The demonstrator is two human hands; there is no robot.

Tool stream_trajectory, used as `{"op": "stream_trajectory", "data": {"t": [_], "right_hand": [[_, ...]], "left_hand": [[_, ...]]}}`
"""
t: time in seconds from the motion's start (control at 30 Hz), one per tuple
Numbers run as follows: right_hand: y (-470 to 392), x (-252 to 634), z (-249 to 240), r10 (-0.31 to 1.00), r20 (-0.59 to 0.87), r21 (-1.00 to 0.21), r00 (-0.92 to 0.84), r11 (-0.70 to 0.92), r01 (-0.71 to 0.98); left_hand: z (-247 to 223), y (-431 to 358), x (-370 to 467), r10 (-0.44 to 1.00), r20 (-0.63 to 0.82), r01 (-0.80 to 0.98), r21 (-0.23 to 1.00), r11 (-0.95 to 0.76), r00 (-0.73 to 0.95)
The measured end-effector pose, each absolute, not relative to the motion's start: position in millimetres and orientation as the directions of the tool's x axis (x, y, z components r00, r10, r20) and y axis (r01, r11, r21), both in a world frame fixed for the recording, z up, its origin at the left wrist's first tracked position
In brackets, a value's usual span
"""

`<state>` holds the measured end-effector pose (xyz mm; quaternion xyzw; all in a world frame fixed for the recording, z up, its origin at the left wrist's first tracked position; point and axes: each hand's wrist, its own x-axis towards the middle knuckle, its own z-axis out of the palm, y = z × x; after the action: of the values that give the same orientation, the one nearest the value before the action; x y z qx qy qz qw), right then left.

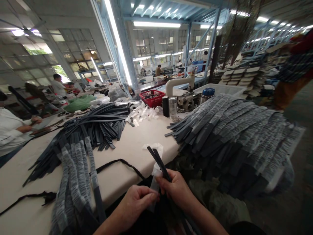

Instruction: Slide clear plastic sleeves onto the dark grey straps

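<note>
Clamping dark strips [158, 160] w/ R fingers [162, 184], nr edge of surface [137, 140]; pinching clear film [154, 185] betw. L fingers [148, 197], just beside. Wrapped bundle [244, 130] piled to R.

Grips dark strips [158, 160] in the right hand [178, 189], with upper ends tilted to the left. Pinches clear film [155, 183] beside them with the left hand [137, 200]. Has a loose strip pile [97, 122] on the left of the table [137, 140], with wrapped strips [76, 173] nearer, overhanging the edge, and a black cord [122, 160] beside these. Has white scraps [144, 111] farther off, near a red basket [153, 101] and a jar [173, 107]. Has a big wrapped pile [234, 130] on the right.
</note>
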<state>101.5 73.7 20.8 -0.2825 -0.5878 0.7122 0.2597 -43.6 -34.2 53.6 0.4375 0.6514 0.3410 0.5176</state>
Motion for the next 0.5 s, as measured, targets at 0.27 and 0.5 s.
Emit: {"op": "stream_trajectory", "data": {"t": [0.27,0.5], "right_hand": [[59.0,124.4,11.2,0.726,-0.121,-0.982,-0.677,-0.185,-0.023],[23.5,139.8,-1.6,0.650,-0.235,-0.968,-0.722,-0.219,0.118]], "left_hand": [[55.4,-7.9,-47.8,0.874,-0.439,-0.410,0.851,0.329,-0.210],[70.2,17.7,-35.9,0.767,-0.531,-0.823,0.567,0.006,-0.360]]}}
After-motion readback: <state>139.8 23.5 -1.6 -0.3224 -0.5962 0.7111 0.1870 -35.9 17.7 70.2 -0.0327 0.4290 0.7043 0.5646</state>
